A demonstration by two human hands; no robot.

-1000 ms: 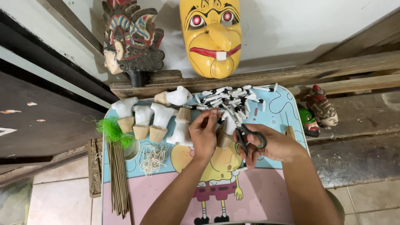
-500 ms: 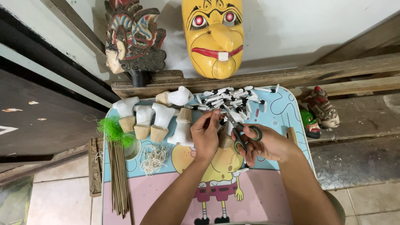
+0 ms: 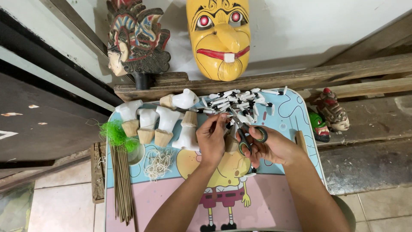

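Observation:
My right hand (image 3: 274, 148) grips green-handled scissors (image 3: 245, 134), blades pointing up and left toward my left hand (image 3: 211, 138). My left hand pinches something small at its fingertips, too small to tell what, right at the scissor blades. Both hands hover over a small table (image 3: 292, 112) with a cartoon print. Just beyond my fingers lies a pile of several small white pieces with black tips (image 3: 240, 101). Left of my left hand stand white and tan carved puppet bodies (image 3: 159, 122).
A yellow mask (image 3: 219, 36) and a painted carved mask (image 3: 135, 41) lean against the wall on a wooden beam (image 3: 343, 73). Thin sticks (image 3: 122, 184), green fibre (image 3: 115, 133) and pale string bits (image 3: 159, 163) lie at the table's left. Small painted figures (image 3: 330, 112) sit right.
Both hands stay over the same spot. The scissors have tilted slightly and the left fingertips have closed in toward the blades.

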